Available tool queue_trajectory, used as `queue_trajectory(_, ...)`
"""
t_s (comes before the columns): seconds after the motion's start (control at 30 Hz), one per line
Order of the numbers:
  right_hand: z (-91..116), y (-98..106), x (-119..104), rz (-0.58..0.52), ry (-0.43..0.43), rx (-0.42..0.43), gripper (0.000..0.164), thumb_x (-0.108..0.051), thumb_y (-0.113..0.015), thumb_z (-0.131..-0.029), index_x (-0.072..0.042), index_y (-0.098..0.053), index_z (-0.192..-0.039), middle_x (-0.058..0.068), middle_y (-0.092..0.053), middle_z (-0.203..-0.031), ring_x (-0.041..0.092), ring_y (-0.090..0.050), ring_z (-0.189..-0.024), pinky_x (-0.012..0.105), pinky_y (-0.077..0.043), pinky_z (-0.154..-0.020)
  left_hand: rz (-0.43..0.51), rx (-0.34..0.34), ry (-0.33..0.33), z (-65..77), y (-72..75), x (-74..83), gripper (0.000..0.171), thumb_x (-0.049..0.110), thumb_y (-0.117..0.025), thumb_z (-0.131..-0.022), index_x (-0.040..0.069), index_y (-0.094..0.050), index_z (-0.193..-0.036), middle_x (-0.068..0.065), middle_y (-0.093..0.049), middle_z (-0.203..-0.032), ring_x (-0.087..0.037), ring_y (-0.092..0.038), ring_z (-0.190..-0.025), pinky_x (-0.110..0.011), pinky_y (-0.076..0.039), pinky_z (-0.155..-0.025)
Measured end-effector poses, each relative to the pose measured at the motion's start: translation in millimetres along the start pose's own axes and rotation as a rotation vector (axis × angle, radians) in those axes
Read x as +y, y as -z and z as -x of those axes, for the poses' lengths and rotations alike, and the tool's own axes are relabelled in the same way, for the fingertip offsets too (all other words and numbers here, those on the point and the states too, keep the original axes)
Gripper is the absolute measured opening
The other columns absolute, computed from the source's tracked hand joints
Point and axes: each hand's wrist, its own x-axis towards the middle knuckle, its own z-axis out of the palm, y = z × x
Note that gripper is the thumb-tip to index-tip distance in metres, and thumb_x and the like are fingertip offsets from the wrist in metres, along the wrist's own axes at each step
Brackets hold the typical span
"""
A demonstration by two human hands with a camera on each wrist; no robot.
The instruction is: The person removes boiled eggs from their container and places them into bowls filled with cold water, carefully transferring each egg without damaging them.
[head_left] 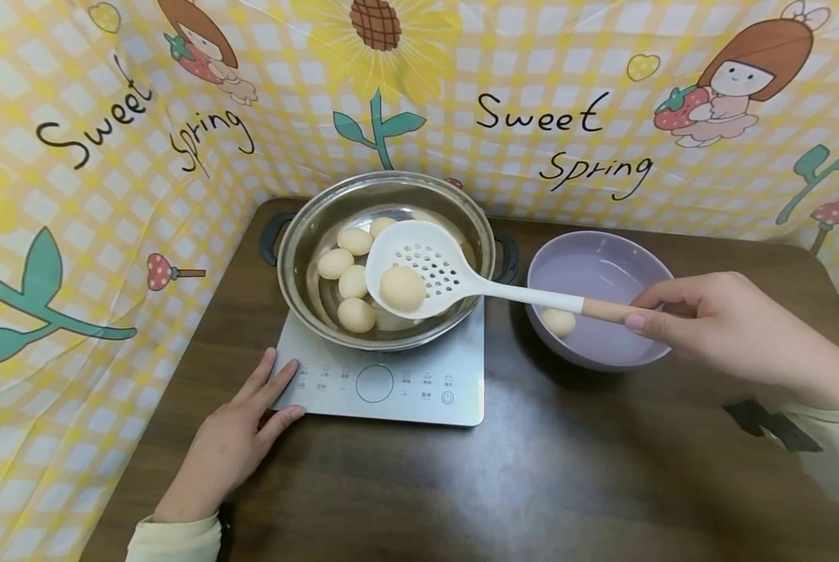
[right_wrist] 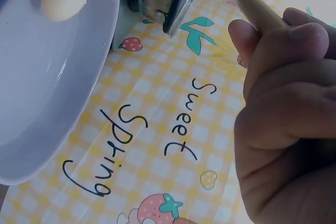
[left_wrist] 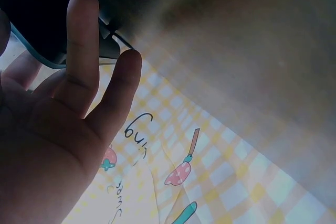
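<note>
From afar, I had the right hand (head_left: 714,324) pinching the spoon (head_left: 419,232) with an egg (head_left: 402,288) above the pot (head_left: 419,191), perhaps for draining. The left hand (head_left: 232,437), fingers spread, only touched the cooker (head_left: 433,410) beneath the pot, maybe for steadiness. Right of the pot, the bowl (head_left: 602,269) held another egg (head_left: 558,321).

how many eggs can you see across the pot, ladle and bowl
7: five eggs in the pot, one on the white slotted ladle above it, one in the purple bowl. More may be hidden beneath the ladle.

Rear egg (head_left: 381,226) partly hidden behind skimmer (head_left: 485,287), cooker labels (head_left: 427,379) too small to read
</note>
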Motion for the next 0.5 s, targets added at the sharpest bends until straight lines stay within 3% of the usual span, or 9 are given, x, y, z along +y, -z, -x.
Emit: queue_trajectory(0.5,27.9,20.3,25.9,-0.125,-0.143,0.041,0.009,-0.021,-0.069,-0.099,-0.019,-0.075,-0.092,0.004,-0.049,-0.055,0.019,-0.044,-0.046,0.034,-0.031,-0.042,0.002,-0.018,0.009,-0.5,-0.7,1.5,0.066,0.040,-0.064,-0.100,0.018,-0.039,-0.158,-0.016,-0.023,-0.164,-0.053,-0.055,-0.119,-0.065,-0.048,-0.082)
